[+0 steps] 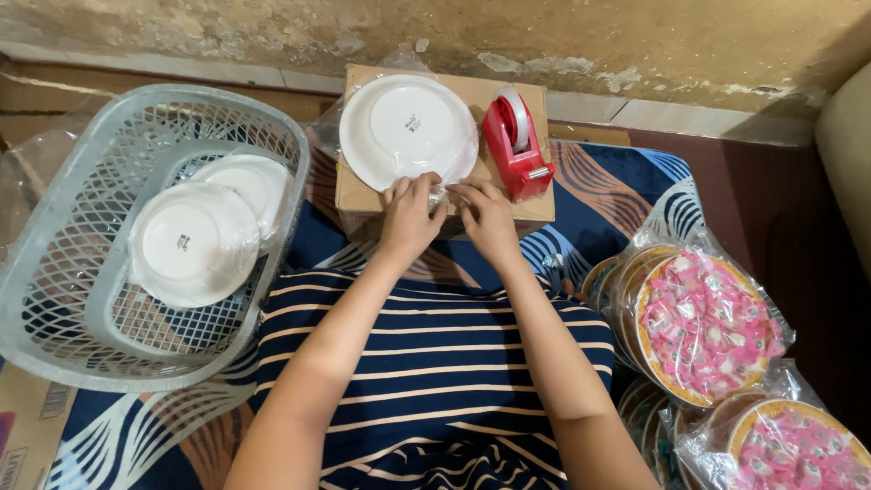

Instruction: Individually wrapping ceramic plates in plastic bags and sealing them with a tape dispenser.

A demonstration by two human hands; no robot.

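On top of a flat cardboard box (358, 195) set against the foot of the rough wall, a white plate (408, 130) lies upside down in a clear plastic wrap (441, 193), filling the box's left and middle part. The left hand (408, 218) and the right hand (485, 216) meet at the box's near edge, right at the plate's nearest rim. The fingertips of both are bent inward and pinched on the loose plastic between them, so the plate lies just beyond the knuckles, touching the fingers through the wrap. Both forearms run back over a lap in dark blue cloth with thin pale stripes.

Just right of the plate, on the box's right part, stands a red tape dispenser (515, 145) with a roll of clear tape on top; it is close to the right hand but not touching it.

Off the box's left edge sits a grey plastic basket (54, 227) with a mesh wall. Two more wrapped white plates (195, 240) lie face down in it, one overlapping the other. Near the right edge of the patterned blue mat (626, 181), stacks of pink-patterned plates (703, 322) lean in clear bags, well apart from both hands.
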